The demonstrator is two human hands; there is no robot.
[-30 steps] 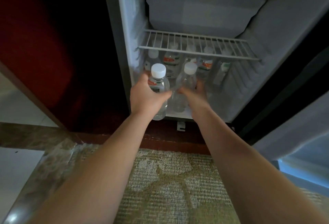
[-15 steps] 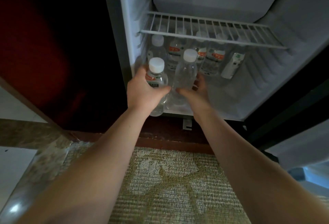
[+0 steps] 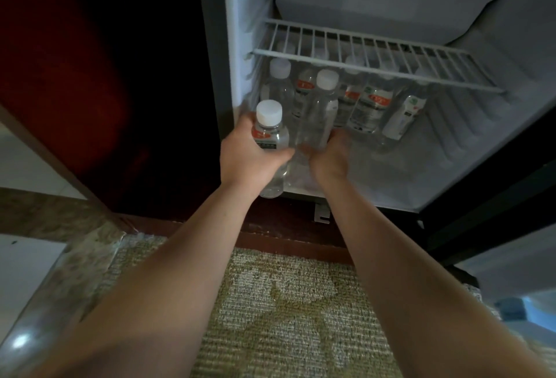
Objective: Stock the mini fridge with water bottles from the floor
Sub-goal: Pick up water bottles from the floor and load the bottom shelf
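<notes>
Past the rough woven rug (image 3: 285,302), the left hand (image 3: 248,156) has its grip round a clear, white-capped water bottle (image 3: 270,134) at the mini fridge (image 3: 481,143) front edge, the right hand (image 3: 331,159) at 3 o'clock holds a second bottle (image 3: 322,113) inside, with more bottles (image 3: 371,104) behind under the thin wire shelf (image 3: 376,57).

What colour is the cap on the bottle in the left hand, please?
White cap, head view.
</notes>
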